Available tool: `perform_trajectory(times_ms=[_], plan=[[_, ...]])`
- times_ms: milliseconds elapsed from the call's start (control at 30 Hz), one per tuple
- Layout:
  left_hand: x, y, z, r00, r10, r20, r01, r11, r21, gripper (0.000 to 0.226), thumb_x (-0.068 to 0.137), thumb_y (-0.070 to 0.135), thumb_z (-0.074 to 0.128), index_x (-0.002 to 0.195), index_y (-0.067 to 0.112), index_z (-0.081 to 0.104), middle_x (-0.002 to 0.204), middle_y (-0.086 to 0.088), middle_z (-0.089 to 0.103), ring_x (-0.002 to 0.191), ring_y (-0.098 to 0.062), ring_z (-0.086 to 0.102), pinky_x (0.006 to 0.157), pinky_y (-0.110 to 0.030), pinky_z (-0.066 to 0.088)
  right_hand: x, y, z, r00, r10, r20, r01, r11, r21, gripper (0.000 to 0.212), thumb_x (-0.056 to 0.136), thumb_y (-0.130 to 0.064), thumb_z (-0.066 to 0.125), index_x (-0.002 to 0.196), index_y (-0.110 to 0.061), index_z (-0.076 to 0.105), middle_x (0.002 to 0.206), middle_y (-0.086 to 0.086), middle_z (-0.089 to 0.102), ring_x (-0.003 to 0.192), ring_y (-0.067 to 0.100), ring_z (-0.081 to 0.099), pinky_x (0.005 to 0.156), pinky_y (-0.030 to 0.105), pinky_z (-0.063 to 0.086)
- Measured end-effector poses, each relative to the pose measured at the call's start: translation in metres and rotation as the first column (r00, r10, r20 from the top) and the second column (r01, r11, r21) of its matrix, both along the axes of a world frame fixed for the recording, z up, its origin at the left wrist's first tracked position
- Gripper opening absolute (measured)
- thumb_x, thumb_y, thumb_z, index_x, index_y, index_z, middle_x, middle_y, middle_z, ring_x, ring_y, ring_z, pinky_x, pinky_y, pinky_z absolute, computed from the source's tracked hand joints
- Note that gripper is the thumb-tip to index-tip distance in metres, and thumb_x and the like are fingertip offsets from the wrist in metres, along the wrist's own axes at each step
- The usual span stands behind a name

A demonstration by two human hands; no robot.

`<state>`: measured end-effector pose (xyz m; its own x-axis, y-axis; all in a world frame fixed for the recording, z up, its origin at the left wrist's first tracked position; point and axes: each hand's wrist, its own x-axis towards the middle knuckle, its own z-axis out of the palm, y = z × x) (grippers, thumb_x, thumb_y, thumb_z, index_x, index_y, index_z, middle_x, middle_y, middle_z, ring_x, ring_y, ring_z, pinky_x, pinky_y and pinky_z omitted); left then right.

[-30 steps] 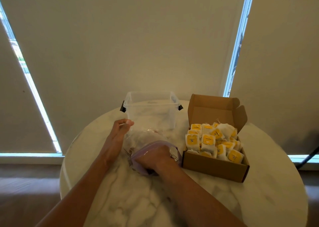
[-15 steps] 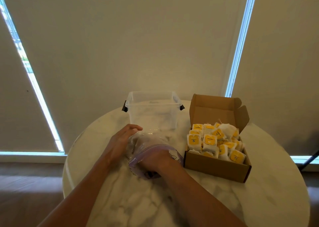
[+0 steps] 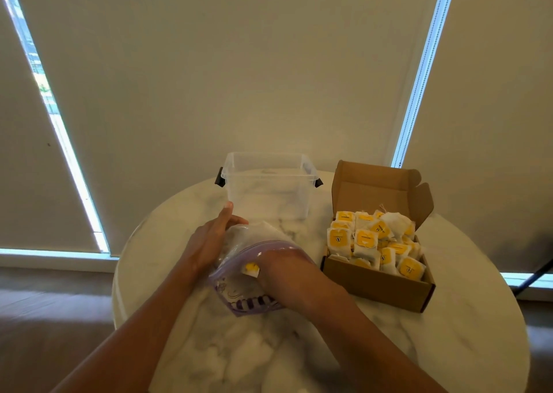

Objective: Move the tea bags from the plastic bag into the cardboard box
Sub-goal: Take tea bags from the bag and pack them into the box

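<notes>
One marble table (image 3: 449, 347) carries one clear tub (image 3: 269, 195), behind and left of the one open box (image 3: 374, 285), and one plastic bag (image 3: 239, 300) just left of the box. The left hand (image 3: 206, 243) presses flat against the bag's side; the right hand (image 3: 284, 270), inside its mouth, pinches one tea bag (image 3: 250, 268). At least ten tea bags (image 3: 366, 240) crowd the box. They look light, soft and tearable, best pinched by a paper edge.

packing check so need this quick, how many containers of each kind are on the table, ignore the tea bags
cardboard box: 1
clear plastic tub: 1
plastic bag: 1
total: 3
</notes>
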<state>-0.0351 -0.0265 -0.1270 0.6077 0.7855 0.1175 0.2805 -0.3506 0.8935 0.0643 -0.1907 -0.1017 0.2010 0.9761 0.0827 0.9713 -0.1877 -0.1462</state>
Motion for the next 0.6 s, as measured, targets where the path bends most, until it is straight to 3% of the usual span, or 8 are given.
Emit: perform_trajectory(times_ms=[67,167,267,367,500,600], plan=[[0.000,0.001,-0.001,1.000,-0.001,0.004,0.001,1.000,-0.009,0.074,0.108,0.075,0.018,0.103,0.042,0.084,0.106,0.017,0.080,0.106,-0.011,0.071,0.097,-0.039,0.048,-0.008,-0.002,0.006,0.999,0.030,-0.030,-0.030,1.000,0.009,0.042,0.110,-0.011,0.047,0.152,-0.006,0.048,0.150,0.013,0.054,0.139,0.022,0.050,0.096,0.009,0.036],[0.001,0.002,-0.001,1.000,0.004,0.001,-0.004,1.000,-0.003,0.072,0.104,0.081,0.018,0.098,0.049,0.083,0.103,0.015,0.081,0.104,-0.014,0.072,0.098,-0.043,0.052,-0.009,-0.014,0.014,0.991,0.127,0.034,-0.132,0.960,0.248,0.042,0.087,-0.008,0.081,0.128,-0.016,0.074,0.118,0.005,0.076,0.105,0.014,0.070,0.083,0.009,0.040],[0.000,0.005,-0.002,1.000,0.003,-0.011,-0.003,1.000,-0.010,0.074,0.100,0.086,0.018,0.100,0.051,0.082,0.107,0.012,0.082,0.106,-0.018,0.072,0.107,-0.049,0.052,-0.001,-0.027,0.009,0.966,0.260,0.019,-0.259,0.953,0.158,0.048,0.096,-0.016,0.066,0.141,-0.033,0.065,0.133,-0.007,0.070,0.119,0.011,0.065,0.102,0.016,0.042],[0.000,0.008,-0.004,1.000,0.000,-0.001,0.000,0.999,-0.036,0.075,0.096,0.091,0.019,0.106,0.052,0.082,0.111,0.009,0.081,0.110,-0.023,0.071,0.112,-0.054,0.051,0.011,-0.035,0.004,0.936,0.329,-0.124,-0.292,0.924,0.245,0.056,0.090,-0.012,0.065,0.140,-0.037,0.065,0.137,-0.018,0.066,0.128,-0.001,0.057,0.112,0.023,0.044],[0.001,0.009,-0.007,1.000,0.012,0.025,-0.010,0.998,-0.062,0.075,0.093,0.094,0.024,0.110,0.050,0.082,0.114,0.010,0.081,0.115,-0.022,0.071,0.113,-0.055,0.050,0.024,-0.052,0.005,0.930,0.301,-0.212,-0.195,0.890,0.412,0.034,0.091,-0.016,0.075,0.123,-0.028,0.077,0.124,-0.016,0.073,0.118,-0.003,0.062,0.104,0.022,0.050],[0.000,0.010,-0.007,0.999,0.016,0.029,-0.014,0.998,-0.061,0.073,0.093,0.093,0.024,0.109,0.051,0.081,0.119,0.009,0.079,0.117,-0.021,0.070,0.115,-0.054,0.049,0.023,-0.055,0.008,0.923,0.310,-0.226,-0.171,0.860,0.481,0.024,0.092,-0.021,0.078,0.114,-0.030,0.080,0.118,-0.016,0.071,0.109,0.001,0.064,0.093,0.021,0.055]])
